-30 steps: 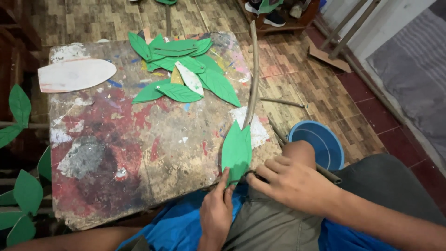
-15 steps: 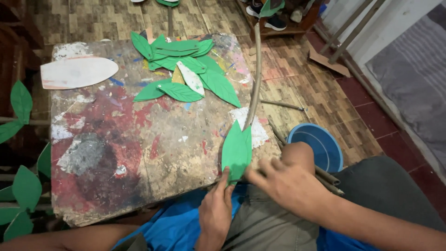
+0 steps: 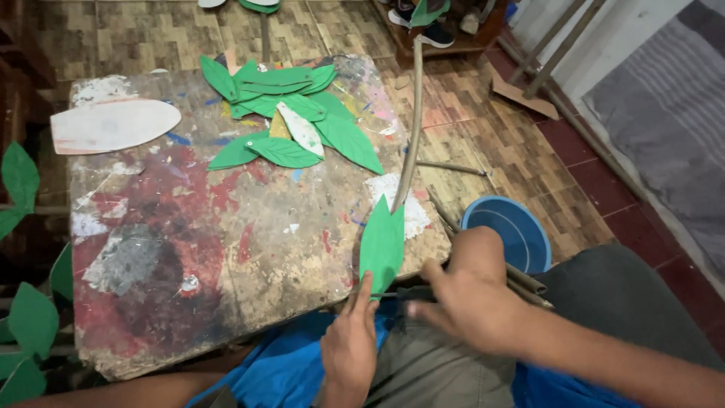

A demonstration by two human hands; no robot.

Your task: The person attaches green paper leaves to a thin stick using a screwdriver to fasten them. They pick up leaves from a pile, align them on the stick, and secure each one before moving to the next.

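Where the paint-crusted wooden desk meets the person's lap, a pointed green leaf cut-out lies flat at the near edge, its tip aimed away and its base hanging just over the rim. The left hand reaches up from below with its fingers stretched out long, the fingertips touching the leaf's base; it is not clenched on anything that can be seen. The right hand sits just beside it, motion-blurred, fingers loosely curled near a thin dark stick that runs under the leaf's base; whether it pinches the stick cannot be told.

The desk top is rough and mottled, smeared with red, white and grey paint. At its far side rests a heap of similar green leaf shapes, smooth and matte, one of them pale cream. A larger white leaf-shaped piece lies at the far left. A long slender curved stick crosses the desk's right edge. A round blue bucket stands on the parquet floor.
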